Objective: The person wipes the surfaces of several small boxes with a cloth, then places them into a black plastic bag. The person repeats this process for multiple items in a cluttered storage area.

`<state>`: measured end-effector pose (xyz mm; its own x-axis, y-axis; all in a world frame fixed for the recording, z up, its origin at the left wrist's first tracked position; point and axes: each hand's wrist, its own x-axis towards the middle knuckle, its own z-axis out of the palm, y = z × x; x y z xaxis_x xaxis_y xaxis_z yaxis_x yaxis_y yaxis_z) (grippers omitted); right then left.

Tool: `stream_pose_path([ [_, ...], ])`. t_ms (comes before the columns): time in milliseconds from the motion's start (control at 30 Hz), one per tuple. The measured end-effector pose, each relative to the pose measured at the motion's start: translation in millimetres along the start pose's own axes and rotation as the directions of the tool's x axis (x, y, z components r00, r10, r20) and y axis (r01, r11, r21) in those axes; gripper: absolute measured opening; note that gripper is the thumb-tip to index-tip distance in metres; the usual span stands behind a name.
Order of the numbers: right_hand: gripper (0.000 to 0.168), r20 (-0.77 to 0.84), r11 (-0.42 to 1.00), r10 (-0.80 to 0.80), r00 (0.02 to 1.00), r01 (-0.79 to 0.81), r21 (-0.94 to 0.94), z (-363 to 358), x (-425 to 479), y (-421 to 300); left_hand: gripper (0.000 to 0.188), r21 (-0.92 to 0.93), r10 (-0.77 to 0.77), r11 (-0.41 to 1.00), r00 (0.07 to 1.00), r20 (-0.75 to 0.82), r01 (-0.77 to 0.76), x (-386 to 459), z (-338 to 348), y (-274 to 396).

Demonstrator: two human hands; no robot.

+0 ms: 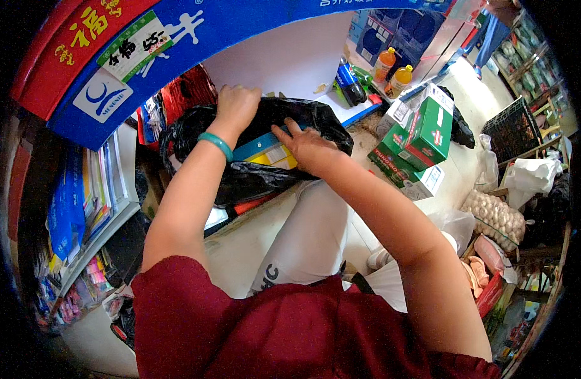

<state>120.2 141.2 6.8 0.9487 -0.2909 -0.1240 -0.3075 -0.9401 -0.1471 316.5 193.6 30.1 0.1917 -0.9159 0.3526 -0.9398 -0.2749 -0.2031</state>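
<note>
A black plastic bag lies open-mouthed before me on a low ledge. My left hand, with a green bangle on its wrist, is curled closed at the bag's far rim; its fingertips are hidden. Inside the bag I see a flat blue item and a yellow one with a pale label, perhaps folders or booklets. My right hand reaches over the bag's near right side, two fingers spread above these items. Its thumb is out of sight.
Green beer cartons are stacked on the floor at right. Behind the bag lie a Pepsi bottle and orange drink bottles. Booklets fill a rack at left. A garlic net and black crate stand far right.
</note>
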Motion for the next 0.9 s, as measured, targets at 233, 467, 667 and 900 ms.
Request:
stream_pose_path([
  [233, 0.074, -0.124, 0.987, -0.152, 0.981, 0.157, 0.039, 10.1, 7.3, 9.3, 0.018, 0.048, -0.147, 0.987, 0.981, -0.124, 0.154, 34.6, 23.3, -33.0],
  [467, 0.064, 0.004, 1.0, -0.014, 1.0, 0.014, -0.019, -15.8, 49.7, 0.8, 0.025, -0.063, -0.135, 0.989, 0.99, -0.041, 0.132, 23.5, 11.0, -44.8],
  [667, 0.086, 0.131, 0.995, 0.057, 0.99, -0.045, -0.089, -23.8, 63.7, 3.7, 0.051, -0.376, -0.134, 0.91, 0.983, 0.125, 0.172, -38.3, -51.0, 3.1],
  [900, 0.095, 0.205, 0.998, 0.055, 0.977, -0.045, -0.052, -45.2, 59.2, -6.9, 0.102, -0.127, -0.12, 0.977, 0.934, 0.336, 0.171, -94.6, -21.8, 21.9],
])
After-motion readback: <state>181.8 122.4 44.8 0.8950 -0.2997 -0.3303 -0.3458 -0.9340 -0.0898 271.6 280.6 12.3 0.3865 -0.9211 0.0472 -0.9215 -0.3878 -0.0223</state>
